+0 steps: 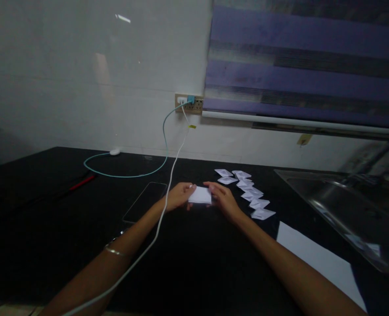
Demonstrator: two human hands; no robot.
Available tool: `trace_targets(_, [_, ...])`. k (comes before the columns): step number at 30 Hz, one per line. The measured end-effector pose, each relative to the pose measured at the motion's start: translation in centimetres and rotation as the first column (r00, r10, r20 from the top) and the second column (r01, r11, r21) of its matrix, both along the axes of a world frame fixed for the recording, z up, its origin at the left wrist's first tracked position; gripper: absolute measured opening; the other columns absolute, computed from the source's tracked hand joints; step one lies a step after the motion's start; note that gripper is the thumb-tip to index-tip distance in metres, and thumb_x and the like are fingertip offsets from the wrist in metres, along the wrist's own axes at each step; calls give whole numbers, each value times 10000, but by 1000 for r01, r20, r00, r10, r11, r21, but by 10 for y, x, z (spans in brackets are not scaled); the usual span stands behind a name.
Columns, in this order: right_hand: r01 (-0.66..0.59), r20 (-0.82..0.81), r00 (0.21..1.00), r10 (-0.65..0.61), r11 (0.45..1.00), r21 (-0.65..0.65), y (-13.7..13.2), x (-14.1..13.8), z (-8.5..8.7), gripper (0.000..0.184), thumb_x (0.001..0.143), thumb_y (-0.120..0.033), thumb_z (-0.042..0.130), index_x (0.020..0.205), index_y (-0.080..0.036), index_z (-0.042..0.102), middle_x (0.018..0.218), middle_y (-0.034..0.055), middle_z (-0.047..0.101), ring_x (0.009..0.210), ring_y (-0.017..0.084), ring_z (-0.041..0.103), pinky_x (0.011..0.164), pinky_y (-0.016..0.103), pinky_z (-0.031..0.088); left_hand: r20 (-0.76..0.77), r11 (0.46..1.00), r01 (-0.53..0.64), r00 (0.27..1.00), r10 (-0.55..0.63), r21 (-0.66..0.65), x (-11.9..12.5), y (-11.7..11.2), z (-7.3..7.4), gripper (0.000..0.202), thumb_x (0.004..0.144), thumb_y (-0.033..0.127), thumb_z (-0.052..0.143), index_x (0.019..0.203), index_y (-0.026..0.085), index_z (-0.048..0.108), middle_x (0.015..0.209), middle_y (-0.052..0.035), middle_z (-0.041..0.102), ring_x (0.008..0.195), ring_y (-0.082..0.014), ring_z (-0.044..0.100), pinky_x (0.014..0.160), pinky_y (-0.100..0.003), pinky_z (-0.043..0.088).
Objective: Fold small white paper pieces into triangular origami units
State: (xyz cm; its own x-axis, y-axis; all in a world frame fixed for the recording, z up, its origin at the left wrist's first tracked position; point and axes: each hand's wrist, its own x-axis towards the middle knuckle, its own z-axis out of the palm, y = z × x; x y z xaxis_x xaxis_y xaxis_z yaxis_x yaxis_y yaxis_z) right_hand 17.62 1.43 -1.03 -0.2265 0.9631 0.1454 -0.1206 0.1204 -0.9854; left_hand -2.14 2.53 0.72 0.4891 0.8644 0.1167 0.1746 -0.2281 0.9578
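A small folded piece of white paper (200, 195) is held up between my two hands over the black counter. My left hand (180, 195) grips its left edge, thumb on top and fingers underneath. On the opposite edge, my right hand (223, 199) pinches it the same way. Several folded paper boats (250, 192) lie in a staggered row just right of my right hand. White paper sheets (316, 259) rest flat beside my right forearm. Left of my left hand lies a dark smartphone (145, 202).
A white cable (158, 228) runs from the wall socket (196, 105) across my left forearm. The teal cable (128, 176) loops over the counter (66, 210) to a white puck-shaped charger (114, 151). At right is a metal sink (326, 215) with a faucet (372, 156).
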Motion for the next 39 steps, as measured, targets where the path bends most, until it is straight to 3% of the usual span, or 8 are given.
trace_targets(5, [-88, 37, 995, 88, 996, -23, -3, -2, 0, 396, 681, -351, 770, 1009, -159, 662, 815, 45, 692, 629, 131, 619, 567, 245, 503, -19, 999, -19, 1000, 19, 41, 2, 2, -4, 483, 828, 612, 502, 756, 135, 522, 478, 29, 541, 380, -93, 501, 398, -188, 365])
trace_targets(12, [-63, 8, 998, 63, 998, 0, 0, -1, -2, 408, 624, -272, 808, 984, -148, 664, 815, 49, 708, 666, 149, 649, 622, 264, 500, -39, 999, 24, 999, -23, 31, 1, 2, -5, 453, 837, 594, 514, 833, 141, 514, 502, 38, 550, 388, -94, 507, 396, -184, 357])
trace_targets(19, [-44, 12, 999, 43, 999, 22, 1, 1, -5, 429, 610, -276, 815, 996, -163, 664, 870, 57, 716, 721, 167, 664, 666, 280, 507, -181, 992, 129, 975, -127, -3, -3, -3, 2, 637, 886, 653, 325, 544, 143, 498, 385, 22, 456, 326, -68, 401, 373, -189, 286])
trace_targets(28, [-75, 65, 995, 73, 997, 26, 1, 3, -2, 426, 618, -317, 811, 988, -164, 668, 885, 54, 708, 763, 174, 655, 702, 292, 498, -211, 995, 85, 975, -71, 60, -1, -6, -1, 564, 891, 633, 336, 662, 149, 511, 419, 54, 419, 335, -73, 379, 362, -180, 279])
trace_targets(33, [-65, 167, 984, 54, 996, 61, -7, 0, 10, 282, 719, -392, 728, 881, -161, 711, 823, 43, 696, 737, 159, 625, 691, 282, 471, -272, 971, 211, 947, -174, 114, -3, -6, -4, 523, 903, 598, 346, 705, 149, 526, 527, 38, 432, 427, -75, 379, 400, -185, 276])
trace_targets(39, [-119, 247, 965, 86, 986, 119, -10, -3, 10, 241, 703, -391, 741, 773, -161, 717, 740, 43, 689, 686, 170, 622, 657, 290, 465, -419, 916, 351, 875, -245, 197, -1, -11, 0, 524, 918, 561, 342, 626, 153, 494, 537, 28, 388, 462, -82, 341, 427, -210, 253])
